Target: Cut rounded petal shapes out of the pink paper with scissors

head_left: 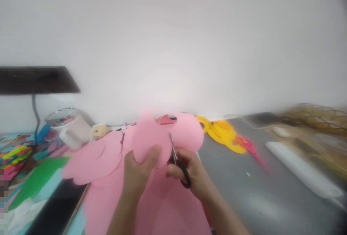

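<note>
Pink paper (151, 137) with a rounded outline is pinched in my left hand (139, 170), the thumb lying on its face. Black-handled scissors (185, 173) are in my right hand (191, 171), their blades pointing up at the paper's right edge, beside a second rounded lobe. An opening near the top of the paper shows something red behind it. Beneath both hands lies a large pink sheet (170, 206). Layered pink scalloped pieces (92, 155) spread out to the left.
Yellow paper cutouts (223, 132) and pink scissors (252, 152) lie right of my hands on the grey table (233, 188). Farther right is a white power strip (302, 168). A white mug (74, 130), green sheet (40, 177) and colourful scraps (17, 153) are at left.
</note>
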A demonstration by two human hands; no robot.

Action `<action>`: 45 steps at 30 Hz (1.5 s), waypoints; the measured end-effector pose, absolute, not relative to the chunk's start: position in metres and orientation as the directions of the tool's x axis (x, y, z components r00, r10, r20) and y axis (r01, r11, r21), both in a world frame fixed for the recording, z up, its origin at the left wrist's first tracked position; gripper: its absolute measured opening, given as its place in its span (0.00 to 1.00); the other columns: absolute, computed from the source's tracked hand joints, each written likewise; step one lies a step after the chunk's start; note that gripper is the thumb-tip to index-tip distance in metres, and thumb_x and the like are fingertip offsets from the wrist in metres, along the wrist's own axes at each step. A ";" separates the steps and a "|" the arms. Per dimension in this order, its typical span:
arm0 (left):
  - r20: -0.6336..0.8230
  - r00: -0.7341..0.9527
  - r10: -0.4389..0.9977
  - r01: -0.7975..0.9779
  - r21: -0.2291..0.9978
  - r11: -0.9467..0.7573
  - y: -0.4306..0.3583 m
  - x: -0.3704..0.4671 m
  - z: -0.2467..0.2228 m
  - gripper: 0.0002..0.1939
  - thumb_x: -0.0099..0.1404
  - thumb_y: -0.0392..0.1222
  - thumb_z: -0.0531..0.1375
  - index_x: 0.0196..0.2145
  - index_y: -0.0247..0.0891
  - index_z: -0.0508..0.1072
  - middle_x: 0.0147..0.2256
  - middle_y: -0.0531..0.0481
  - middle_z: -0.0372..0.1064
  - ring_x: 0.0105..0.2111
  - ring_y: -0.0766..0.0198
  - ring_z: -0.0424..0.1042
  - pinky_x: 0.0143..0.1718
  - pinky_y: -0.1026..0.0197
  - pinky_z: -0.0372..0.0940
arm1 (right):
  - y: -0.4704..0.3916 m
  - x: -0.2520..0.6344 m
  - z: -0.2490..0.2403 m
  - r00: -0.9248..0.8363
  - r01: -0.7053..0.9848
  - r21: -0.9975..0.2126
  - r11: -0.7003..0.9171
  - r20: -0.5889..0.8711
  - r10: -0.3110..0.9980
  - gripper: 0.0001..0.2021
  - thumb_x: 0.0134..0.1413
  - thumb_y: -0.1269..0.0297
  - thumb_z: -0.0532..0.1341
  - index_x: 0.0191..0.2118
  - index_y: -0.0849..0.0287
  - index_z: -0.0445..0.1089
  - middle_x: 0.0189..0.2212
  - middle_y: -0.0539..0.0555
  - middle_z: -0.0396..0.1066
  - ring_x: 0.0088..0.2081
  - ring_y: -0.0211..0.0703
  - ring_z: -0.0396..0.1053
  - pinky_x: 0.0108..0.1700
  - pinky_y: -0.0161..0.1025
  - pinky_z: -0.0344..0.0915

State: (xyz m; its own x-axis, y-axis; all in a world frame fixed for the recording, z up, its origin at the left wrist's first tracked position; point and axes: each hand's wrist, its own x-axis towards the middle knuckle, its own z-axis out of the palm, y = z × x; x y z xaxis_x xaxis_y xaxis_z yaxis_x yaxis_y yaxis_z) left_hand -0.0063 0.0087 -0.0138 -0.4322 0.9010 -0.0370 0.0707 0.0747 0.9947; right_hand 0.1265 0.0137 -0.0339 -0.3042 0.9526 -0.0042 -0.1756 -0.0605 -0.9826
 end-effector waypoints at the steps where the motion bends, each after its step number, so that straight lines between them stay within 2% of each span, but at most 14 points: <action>1: -0.032 -0.429 0.903 0.068 0.995 0.068 0.009 -0.006 -0.014 0.14 0.47 0.49 0.66 0.20 0.34 0.73 0.20 0.48 0.73 0.23 0.61 0.70 0.22 0.63 0.62 | 0.014 0.127 -0.034 -0.306 -0.181 -0.982 -0.060 -0.002 0.952 0.11 0.40 0.60 0.69 0.22 0.59 0.68 0.20 0.47 0.64 0.23 0.35 0.60 0.26 0.34 0.61; 7: 0.013 -0.338 0.941 0.053 0.999 0.005 0.010 -0.008 -0.017 0.16 0.51 0.48 0.64 0.14 0.35 0.70 0.14 0.51 0.67 0.17 0.65 0.65 0.19 0.64 0.61 | 0.013 0.127 -0.035 -0.317 -0.183 -0.981 -0.067 -0.005 0.948 0.11 0.41 0.59 0.70 0.26 0.60 0.70 0.21 0.47 0.64 0.23 0.35 0.59 0.26 0.33 0.59; 15: -0.037 -0.317 0.948 0.049 0.997 0.055 0.008 -0.008 -0.014 0.17 0.49 0.46 0.65 0.12 0.35 0.68 0.09 0.54 0.60 0.12 0.68 0.60 0.15 0.65 0.55 | 0.015 0.128 -0.036 -0.318 -0.171 -0.985 0.019 0.074 0.945 0.13 0.42 0.57 0.70 0.27 0.60 0.68 0.19 0.46 0.59 0.23 0.34 0.53 0.24 0.33 0.52; 25: -0.027 -0.364 0.931 0.069 0.996 0.056 0.007 -0.008 -0.014 0.16 0.46 0.49 0.66 0.14 0.35 0.69 0.09 0.56 0.58 0.12 0.70 0.57 0.13 0.66 0.54 | 0.016 0.128 -0.039 -0.304 -0.210 -0.978 0.012 0.077 0.950 0.16 0.38 0.62 0.71 0.22 0.59 0.61 0.18 0.44 0.55 0.21 0.32 0.50 0.22 0.31 0.50; 29: -0.007 -0.389 0.921 0.072 0.997 0.038 0.008 -0.008 -0.015 0.15 0.45 0.49 0.67 0.17 0.33 0.72 0.11 0.56 0.60 0.14 0.70 0.58 0.14 0.67 0.56 | 0.016 0.128 -0.036 -0.312 -0.208 -0.978 0.013 0.079 0.947 0.15 0.40 0.63 0.71 0.23 0.60 0.63 0.19 0.44 0.55 0.22 0.32 0.50 0.24 0.31 0.50; 39: 0.042 -0.409 0.912 0.111 0.994 0.004 0.010 -0.011 -0.020 0.18 0.46 0.51 0.66 0.12 0.35 0.68 0.12 0.53 0.63 0.15 0.67 0.62 0.16 0.65 0.57 | 0.014 0.128 -0.036 -0.318 -0.149 -0.989 0.002 0.050 0.947 0.12 0.41 0.59 0.69 0.24 0.61 0.67 0.21 0.47 0.60 0.23 0.33 0.53 0.25 0.32 0.51; 45: 0.061 -0.405 0.912 0.129 0.992 -0.009 0.009 -0.010 -0.018 0.19 0.49 0.49 0.65 0.11 0.36 0.66 0.11 0.55 0.61 0.14 0.69 0.61 0.16 0.65 0.56 | 0.014 0.128 -0.035 -0.312 -0.140 -0.990 -0.032 0.013 0.950 0.13 0.40 0.59 0.70 0.24 0.61 0.68 0.20 0.46 0.59 0.23 0.33 0.56 0.25 0.32 0.56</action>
State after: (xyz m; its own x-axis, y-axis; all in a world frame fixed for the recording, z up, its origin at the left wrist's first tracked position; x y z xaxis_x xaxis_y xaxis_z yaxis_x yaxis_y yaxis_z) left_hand -0.0103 0.0091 -0.0177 -0.4046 0.9124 0.0613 0.1290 -0.0094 0.9916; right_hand 0.1283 0.0143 -0.0347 -0.3122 0.9499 0.0133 -0.1401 -0.0321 -0.9896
